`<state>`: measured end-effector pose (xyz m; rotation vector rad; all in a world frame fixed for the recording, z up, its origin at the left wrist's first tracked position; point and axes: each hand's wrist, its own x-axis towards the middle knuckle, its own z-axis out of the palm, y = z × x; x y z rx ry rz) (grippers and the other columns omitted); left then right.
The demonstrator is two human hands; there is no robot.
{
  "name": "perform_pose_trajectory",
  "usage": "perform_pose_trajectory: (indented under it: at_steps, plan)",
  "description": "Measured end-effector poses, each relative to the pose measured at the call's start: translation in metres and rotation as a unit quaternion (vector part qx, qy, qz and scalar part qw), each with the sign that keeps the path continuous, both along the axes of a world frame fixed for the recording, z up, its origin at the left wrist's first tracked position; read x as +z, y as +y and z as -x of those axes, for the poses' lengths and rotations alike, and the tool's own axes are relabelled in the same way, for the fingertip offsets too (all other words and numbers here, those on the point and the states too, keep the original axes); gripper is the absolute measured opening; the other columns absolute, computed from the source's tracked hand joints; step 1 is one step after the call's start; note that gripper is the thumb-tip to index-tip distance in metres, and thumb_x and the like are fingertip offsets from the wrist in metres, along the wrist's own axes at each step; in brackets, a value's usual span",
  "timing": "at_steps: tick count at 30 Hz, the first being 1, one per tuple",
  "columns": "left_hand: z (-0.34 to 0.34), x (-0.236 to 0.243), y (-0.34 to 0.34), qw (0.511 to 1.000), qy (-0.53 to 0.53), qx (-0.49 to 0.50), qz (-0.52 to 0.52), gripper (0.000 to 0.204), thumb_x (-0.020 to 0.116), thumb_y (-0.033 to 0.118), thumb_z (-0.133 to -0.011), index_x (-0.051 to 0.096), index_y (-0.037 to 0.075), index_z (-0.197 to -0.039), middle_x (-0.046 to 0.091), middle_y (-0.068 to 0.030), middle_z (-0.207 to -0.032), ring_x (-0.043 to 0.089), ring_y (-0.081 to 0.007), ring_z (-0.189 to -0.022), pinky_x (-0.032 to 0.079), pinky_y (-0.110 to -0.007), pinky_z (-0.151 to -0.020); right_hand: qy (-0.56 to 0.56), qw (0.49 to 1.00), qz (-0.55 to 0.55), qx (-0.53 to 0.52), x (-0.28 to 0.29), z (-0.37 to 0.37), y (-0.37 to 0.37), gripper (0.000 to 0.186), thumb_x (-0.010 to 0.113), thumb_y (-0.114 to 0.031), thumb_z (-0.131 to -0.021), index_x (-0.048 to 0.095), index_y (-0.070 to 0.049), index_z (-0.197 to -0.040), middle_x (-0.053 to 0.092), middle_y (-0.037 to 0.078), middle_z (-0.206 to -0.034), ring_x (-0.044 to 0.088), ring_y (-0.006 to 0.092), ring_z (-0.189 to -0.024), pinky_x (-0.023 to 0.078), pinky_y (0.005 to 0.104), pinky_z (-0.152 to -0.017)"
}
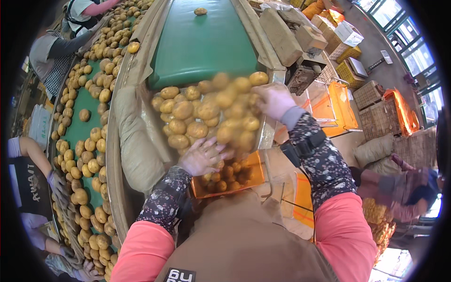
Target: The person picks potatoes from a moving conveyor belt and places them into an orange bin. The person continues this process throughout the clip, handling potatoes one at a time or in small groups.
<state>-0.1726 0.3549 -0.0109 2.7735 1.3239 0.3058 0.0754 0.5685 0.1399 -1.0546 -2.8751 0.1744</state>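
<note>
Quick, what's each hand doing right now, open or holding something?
Left hand: open and spread, beside the potatoes.
Right hand: partly curled; blur hides whether it grips one.

Potatoes (182,111) lie in the chute (268,134) at the near edge of the conveyor belt (202,51); the bag (255,170) beyond the chute's near edge holds more; left, the second belt (87,97) carries others.

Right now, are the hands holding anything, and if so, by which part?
The left hand is spread out by the potatoes, gripping none. The right hand curls at their right side; blur hides whether it grips one.
</note>
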Motion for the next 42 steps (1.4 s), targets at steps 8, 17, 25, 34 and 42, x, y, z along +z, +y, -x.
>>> perform_pose_trajectory:
  at_steps: [8, 17, 25, 34, 42]
  plan:
    - [0.000, 0.000, -0.004, 0.999, 0.002, 0.021, -0.037, 0.074, 0.064, 0.062, -0.081, 0.048, 0.032, -0.147, 0.039, -0.0024, -0.156, 0.028, -0.0331, -0.148, 0.018, -0.061, -0.120, -0.148, 0.985, -0.073, -0.052, -0.030, 0.041, -0.006, 0.021, 0.068, -0.024, -0.080, 0.071, -0.011, -0.096, 0.072, 0.012, -0.097, 0.068, 0.0317, -0.097, 0.053, 0.0441, -0.086]
    - [-0.001, 0.001, -0.002, 0.997, -0.042, 0.056, -0.043, 0.079, 0.074, 0.064, -0.071, 0.055, 0.033, -0.141, 0.043, -0.0108, -0.150, 0.034, -0.0355, -0.145, 0.015, -0.071, -0.115, 0.056, 0.994, 0.072, -0.068, -0.046, 0.088, -0.028, 0.048, 0.068, -0.020, -0.082, 0.063, -0.008, -0.128, 0.067, 0.018, -0.113, 0.066, 0.0348, -0.105, 0.053, 0.0433, -0.092]
    - [0.003, -0.005, -0.001, 0.995, -0.038, 0.007, -0.096, 0.069, 0.071, 0.060, -0.075, 0.058, 0.033, -0.137, 0.052, -0.0031, -0.138, 0.040, -0.0310, -0.139, 0.014, -0.073, -0.114, 0.378, 0.886, 0.268, 0.006, -0.068, 0.085, -0.027, 0.057, 0.072, 0.007, -0.076, 0.061, -0.011, -0.129, 0.060, 0.011, -0.122, 0.059, 0.0217, -0.114, 0.051, 0.0353, -0.097]
    - [0.000, -0.005, 0.000, 0.993, -0.013, 0.095, -0.068, 0.057, 0.060, 0.061, -0.085, 0.055, 0.038, -0.138, 0.041, -0.0067, -0.151, 0.028, -0.0375, -0.145, 0.010, -0.078, -0.111, 0.578, 0.387, 0.718, -0.008, -0.046, 0.080, -0.065, 0.083, 0.057, 0.011, -0.080, 0.030, -0.014, -0.154, 0.049, 0.013, -0.132, 0.059, 0.0263, -0.114, 0.053, 0.0369, -0.093]
    - [-0.002, -0.001, 0.002, 0.992, -0.008, 0.106, -0.068, 0.054, 0.063, 0.061, -0.083, 0.059, 0.038, -0.132, 0.040, -0.0081, -0.153, 0.028, -0.0350, -0.145, 0.008, -0.079, -0.110, 0.578, 0.431, 0.692, 0.031, -0.055, 0.071, -0.075, 0.073, 0.062, -0.012, -0.091, 0.024, -0.016, -0.153, 0.053, 0.011, -0.123, 0.064, 0.0251, -0.096, 0.055, 0.0293, -0.078]
